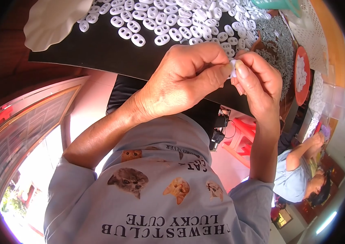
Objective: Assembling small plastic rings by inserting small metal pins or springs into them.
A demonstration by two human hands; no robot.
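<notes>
In front of my chest, my left hand (190,77) and my right hand (259,81) meet at the fingertips. Between them they pinch a small white plastic piece (233,69), mostly covered by the thumbs and index fingers. Both hands are closed on it, held just above the near edge of a black tabletop (95,51). Beyond the hands, many white oval plastic pieces with two holes (161,39) lie spread and heaped. Past my right hand is a pile of grey screw-like parts (276,36).
A cream scalloped dish (52,24) sits at the far left. At the right stands an orange-red plate (301,91) of small white parts, and a teal container (278,5) is at the far edge. A red stool (237,142) stands below the table. Another person (294,175) works at the right.
</notes>
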